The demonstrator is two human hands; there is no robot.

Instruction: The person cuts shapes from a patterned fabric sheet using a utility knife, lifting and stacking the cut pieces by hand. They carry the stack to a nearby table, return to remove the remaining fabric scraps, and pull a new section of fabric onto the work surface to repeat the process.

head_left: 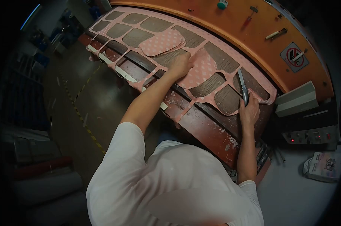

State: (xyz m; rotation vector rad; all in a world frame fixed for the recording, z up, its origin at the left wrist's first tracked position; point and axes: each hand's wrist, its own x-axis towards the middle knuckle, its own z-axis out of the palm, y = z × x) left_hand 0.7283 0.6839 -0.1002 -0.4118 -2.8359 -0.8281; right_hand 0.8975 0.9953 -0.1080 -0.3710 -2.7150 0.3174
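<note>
- The left hand (180,64) is reaching to the middle of the frame, a little above the centre; its fingers are curling and gripping the edge of a pink cut piece (201,70), which is lying partly lifted from the sheet.
- The right hand (249,112) is staying right of centre, closing in a fist around the handle of a metal tool (244,89); the blade is pointing up the frame and touching the sheet.
- The pink dotted sheet (166,18) is spreading over a wooden board (209,86), from the upper left down to right of centre, and many rounded shapes are already cut out of it, so the grey wood is showing through the holes.
- A pile of cut pieces (161,42) is lying on the sheet, just up and left of the left hand.
- An orange panel (230,37) is curving along the top, with a screwdriver (248,19) lying on it.
- A grey box (296,98) is sitting at the right edge of the board; I cannot tell what it is holding.
- A white bag (323,166) is resting at the lower right, below a control panel (309,135) where small red lights are glowing; its content is not showing.
</note>
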